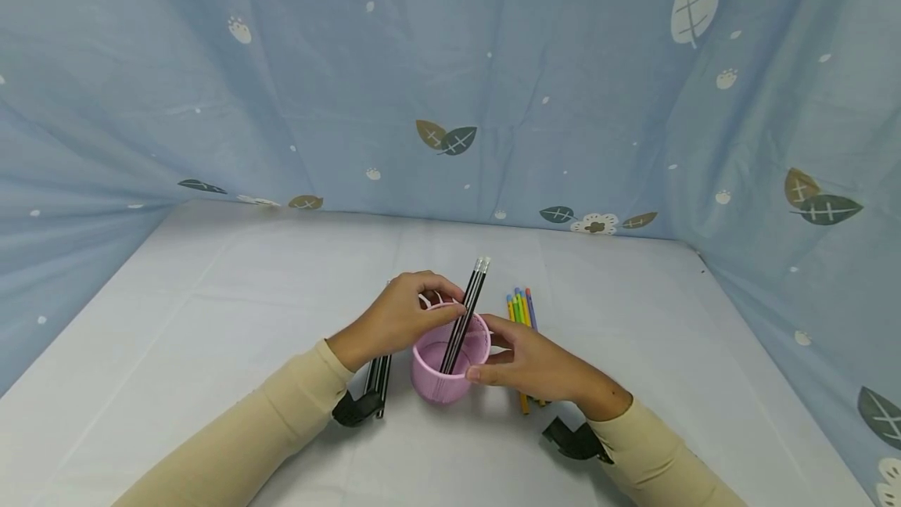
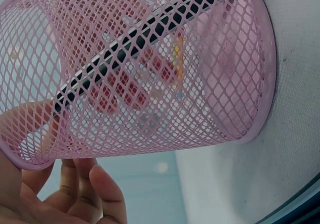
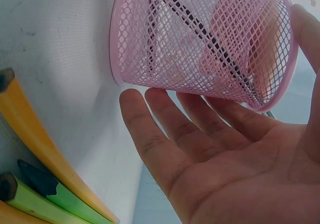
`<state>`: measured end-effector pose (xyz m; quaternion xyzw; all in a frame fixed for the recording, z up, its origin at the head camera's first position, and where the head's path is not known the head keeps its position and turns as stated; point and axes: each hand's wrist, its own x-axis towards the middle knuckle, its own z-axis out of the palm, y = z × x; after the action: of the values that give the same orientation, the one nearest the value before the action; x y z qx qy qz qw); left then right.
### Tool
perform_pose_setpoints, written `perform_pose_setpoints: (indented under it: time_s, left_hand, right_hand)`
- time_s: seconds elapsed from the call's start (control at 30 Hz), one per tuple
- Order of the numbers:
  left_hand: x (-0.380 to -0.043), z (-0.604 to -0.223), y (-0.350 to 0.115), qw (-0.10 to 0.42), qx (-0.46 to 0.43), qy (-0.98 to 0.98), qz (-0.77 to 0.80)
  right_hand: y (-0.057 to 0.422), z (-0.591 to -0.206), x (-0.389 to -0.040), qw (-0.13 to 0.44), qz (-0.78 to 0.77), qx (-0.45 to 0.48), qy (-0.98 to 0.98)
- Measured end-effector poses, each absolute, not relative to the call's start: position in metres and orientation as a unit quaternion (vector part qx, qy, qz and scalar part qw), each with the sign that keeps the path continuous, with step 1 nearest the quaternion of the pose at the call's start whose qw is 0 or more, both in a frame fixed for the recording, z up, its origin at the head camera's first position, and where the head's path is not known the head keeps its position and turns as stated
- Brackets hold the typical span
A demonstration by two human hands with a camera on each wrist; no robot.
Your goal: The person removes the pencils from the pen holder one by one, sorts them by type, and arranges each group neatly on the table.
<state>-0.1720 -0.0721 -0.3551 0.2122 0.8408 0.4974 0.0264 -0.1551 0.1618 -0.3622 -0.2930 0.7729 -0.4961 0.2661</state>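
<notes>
A pink mesh pen cup (image 1: 439, 391) stands upright on the white table. Black-and-silver striped pencils (image 1: 473, 292) lean inside it, their upper ends sticking out over the rim. My left hand (image 1: 408, 310) pinches these pencils between thumb and forefinger at the rim; its other fingers hang outside the mesh in the left wrist view. From the right, my right hand (image 1: 538, 362) holds the cup, with the thumb at the rim and the fingers (image 3: 192, 129) along the mesh side.
More striped pencils (image 1: 378, 382) lie left of the cup, partly under the left wrist. Several coloured pencils (image 1: 522, 307) in yellow, green and other colours lie to the right, partly beneath the right hand. A blue leaf-patterned curtain (image 1: 338, 84) hangs behind the table (image 1: 246, 288).
</notes>
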Motion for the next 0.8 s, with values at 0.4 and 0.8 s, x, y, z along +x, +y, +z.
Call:
perform_pose_setpoints:
  time_s: [0.4, 0.8]
  left_hand:
    - [-0.1717, -0.3557, -0.0716, 0.011, 0.229, 0.835, 0.500]
    - [-0.1725, -0.3548, -0.0731, 0.014, 0.232, 0.830, 0.506]
  right_hand:
    - [0.1630, -0.3643, -0.1557, 0.265, -0.495, -0.297, 0.772]
    - [0.1628, -0.3638, -0.1556, 0.269, -0.494, -0.297, 0.772]
